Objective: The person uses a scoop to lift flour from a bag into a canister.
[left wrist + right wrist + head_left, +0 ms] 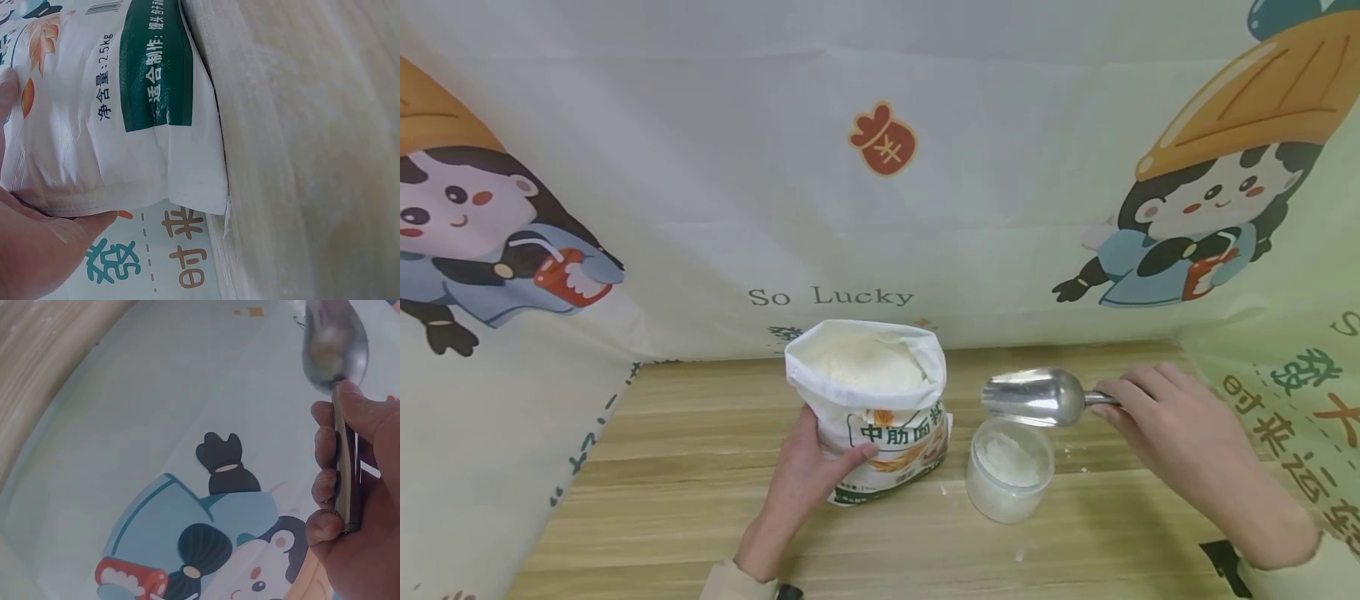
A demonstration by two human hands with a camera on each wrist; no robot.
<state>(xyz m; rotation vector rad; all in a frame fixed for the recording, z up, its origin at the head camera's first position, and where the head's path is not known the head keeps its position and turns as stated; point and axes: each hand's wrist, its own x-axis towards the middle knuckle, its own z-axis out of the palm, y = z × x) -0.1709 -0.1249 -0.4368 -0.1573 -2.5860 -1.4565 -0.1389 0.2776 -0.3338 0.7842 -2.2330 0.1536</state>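
An open paper bag of flour (880, 454) stands on the table, its top rolled outward and pale flour (868, 362) showing inside. My left hand (816, 467) grips the bag's lower left side, thumb across the front; the left wrist view shows the bag's lower part (81, 144) with the fingers beneath its edge. In my right hand (1172, 425) is the handle of a metal scoop (1037, 397), its bowl pointing left above a clear plastic jar (1009, 496). White powder partly fills the jar. The right wrist view shows my fingers (325, 456) curled round the handle.
The wooden tabletop (662, 467) bears small white spills around the jar. A printed cloth (737, 167) hangs behind the table and along both sides, close behind the bag.
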